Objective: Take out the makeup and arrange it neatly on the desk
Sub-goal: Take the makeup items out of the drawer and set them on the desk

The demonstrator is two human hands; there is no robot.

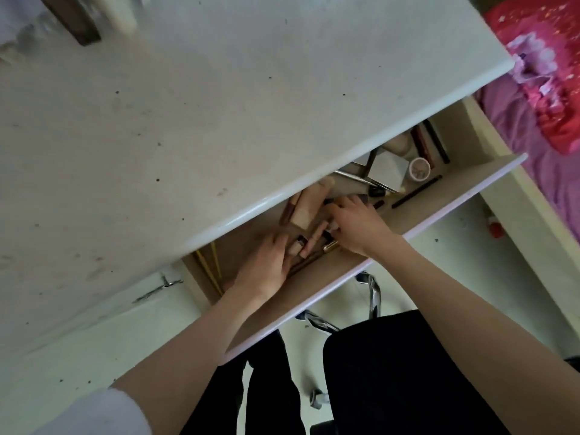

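Pale tabletop (219, 105) bare, drawer (464, 180) open at five o'clock, both hands (266, 265) (357, 224) inside, fingers curled among tubes (309, 208), gathering makeup; exact grasp unclear.

Matt speckled desk (219, 105) (glossy rim), shiny chrome chair legs (375, 293).

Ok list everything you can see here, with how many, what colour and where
desk: one, white, speckled top, upper frame.
drawer: one, beige inside, pulled open under the desk.
round pot: one, white-rimmed, right part of drawer.
white box: one, beside the pot.
dark pencil: one, lying near the drawer front.
beige tubes: several, mid drawer.
bedding: red and purple, far right.
chair base: chrome, under the drawer.
left hand, right hand: both in the drawer among the makeup; grip unclear.
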